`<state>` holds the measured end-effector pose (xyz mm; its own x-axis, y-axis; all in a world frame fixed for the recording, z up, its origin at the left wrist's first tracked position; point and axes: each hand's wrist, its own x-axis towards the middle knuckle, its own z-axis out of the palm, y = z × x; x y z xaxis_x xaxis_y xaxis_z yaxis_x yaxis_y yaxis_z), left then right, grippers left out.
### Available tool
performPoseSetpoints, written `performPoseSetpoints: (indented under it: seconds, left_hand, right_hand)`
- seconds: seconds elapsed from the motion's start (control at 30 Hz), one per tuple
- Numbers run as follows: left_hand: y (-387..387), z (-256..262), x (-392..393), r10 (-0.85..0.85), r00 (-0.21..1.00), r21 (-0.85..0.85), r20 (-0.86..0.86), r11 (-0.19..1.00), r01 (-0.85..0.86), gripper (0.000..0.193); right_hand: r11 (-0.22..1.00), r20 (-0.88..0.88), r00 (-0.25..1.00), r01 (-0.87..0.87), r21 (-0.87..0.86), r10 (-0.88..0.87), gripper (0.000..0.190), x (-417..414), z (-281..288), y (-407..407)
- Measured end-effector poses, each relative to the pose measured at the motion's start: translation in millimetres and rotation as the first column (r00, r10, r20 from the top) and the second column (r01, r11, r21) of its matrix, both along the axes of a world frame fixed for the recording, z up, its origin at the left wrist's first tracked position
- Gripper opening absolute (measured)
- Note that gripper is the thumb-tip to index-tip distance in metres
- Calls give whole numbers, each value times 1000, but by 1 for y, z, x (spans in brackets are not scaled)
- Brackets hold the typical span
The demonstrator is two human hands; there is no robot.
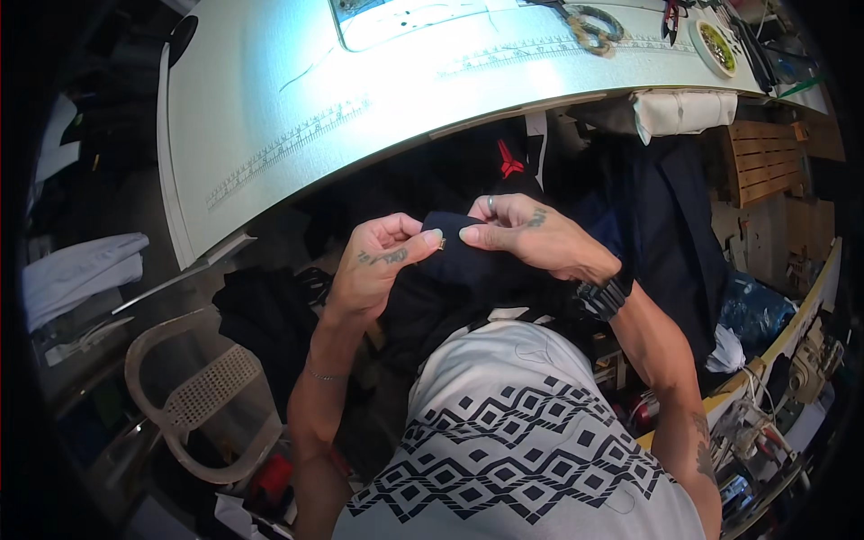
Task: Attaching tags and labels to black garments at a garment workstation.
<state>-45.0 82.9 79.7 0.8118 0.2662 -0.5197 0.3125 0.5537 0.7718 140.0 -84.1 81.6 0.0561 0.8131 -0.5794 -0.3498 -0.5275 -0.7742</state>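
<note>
A piece of dark navy fabric (453, 255) is held up between my hands, just off the near edge of the white table. My left hand (388, 260) pinches its left side between thumb and fingers. A small gold-coloured metal piece (443, 244) shows at the left thumb tip; its exact kind is too small to tell. My right hand (523, 233) grips the fabric's upper right part, with the thumb on top. Below the hands the cloth merges with dark material, so its full extent is hidden.
The white table (283, 152), printed with ruler scales, spans the top. Scissors with wrapped handles (594, 30) and a bowl of small items (714, 48) lie at its right. A plastic chair (212, 388) stands lower left. Dark fabric (675, 229) hangs at right, near a sewing machine (806, 361).
</note>
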Motion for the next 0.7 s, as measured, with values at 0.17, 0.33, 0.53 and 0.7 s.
performPoseSetpoints:
  seconds: [0.17,0.33,0.53,0.7]
  left_hand:
    - [0,3,3,-16,1000,-2,-17,1000,16,9]
    - [2,7,8,-18,1000,-5,-14,1000,18,6]
    - [14,12,21,-161,985,113,-54,979,167,14]
    - [17,8,22,-159,982,62,-98,984,165,18]
  right_hand:
    - [998,4,999,50,-32,-50,27,-1,13,4]
    - [988,-31,989,-148,-49,147,26,10,7,5]
    - [996,-169,985,-54,-68,41,20,13,14,9]
    - [996,-97,995,-12,-90,3,23,10,13,7]
